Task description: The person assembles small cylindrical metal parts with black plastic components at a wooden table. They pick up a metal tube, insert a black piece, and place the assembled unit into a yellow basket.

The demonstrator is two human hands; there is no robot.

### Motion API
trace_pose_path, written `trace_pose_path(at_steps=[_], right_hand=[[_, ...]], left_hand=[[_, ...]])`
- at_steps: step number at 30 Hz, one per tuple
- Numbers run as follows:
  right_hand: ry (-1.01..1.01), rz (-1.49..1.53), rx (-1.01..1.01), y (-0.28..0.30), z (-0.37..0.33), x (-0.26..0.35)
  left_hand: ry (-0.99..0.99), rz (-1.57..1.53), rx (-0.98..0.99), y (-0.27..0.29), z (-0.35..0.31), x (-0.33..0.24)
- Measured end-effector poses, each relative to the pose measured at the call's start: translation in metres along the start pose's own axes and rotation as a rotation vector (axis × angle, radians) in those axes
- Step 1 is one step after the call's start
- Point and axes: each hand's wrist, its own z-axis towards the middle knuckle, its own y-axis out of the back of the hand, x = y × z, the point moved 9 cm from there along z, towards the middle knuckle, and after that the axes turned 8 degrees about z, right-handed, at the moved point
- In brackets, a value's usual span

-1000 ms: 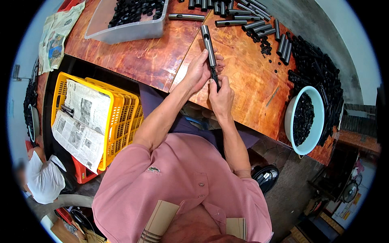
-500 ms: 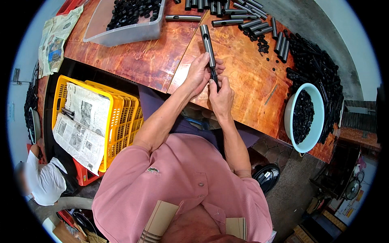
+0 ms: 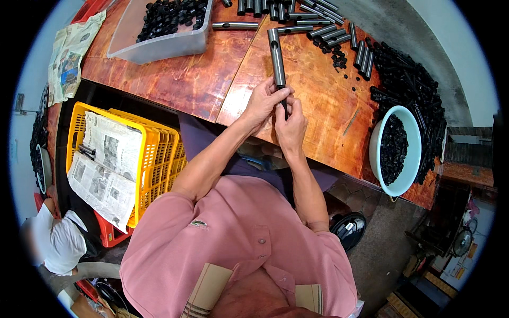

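A long dark metal tube (image 3: 276, 55) lies pointing away from me on the reddish wooden table (image 3: 212, 79). My left hand (image 3: 262, 102) wraps around its near end. My right hand (image 3: 290, 124) sits just below, fingers pinched on a small black part at the tube's end. Both hands touch each other above the table's near edge.
Several more dark tubes (image 3: 297, 16) lie at the table's far side. A clear tray (image 3: 159, 29) of small black parts stands far left, a white bowl (image 3: 395, 151) of black parts at right beside a black pile (image 3: 408, 79). A yellow crate (image 3: 127, 159) lined with newspaper stands left.
Both hands keep their hold on the tube's near end; the fingers have shifted only slightly. The tube has not visibly moved.
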Motion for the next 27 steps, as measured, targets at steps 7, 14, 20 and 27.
trace_pose_path(at_steps=[7, 14, 20, 27], right_hand=[[-0.212, -0.068, 0.317, 0.038, 0.005, -0.012], [-0.133, 0.619, 0.127, 0.053, 0.083, 0.02], [-0.262, 0.725, 0.399, 0.015, 0.074, 0.008], [-0.281, 0.806, 0.302, 0.019, 0.069, -0.005]], left_hand=[[0.069, -0.063, 0.043, -0.005, -0.012, -0.009], [0.166, -0.084, 0.257, -0.042, -0.031, 0.004], [0.212, -0.059, 0.22, -0.036, -0.035, 0.014], [0.251, -0.098, 0.154, -0.034, -0.04, 0.011]])
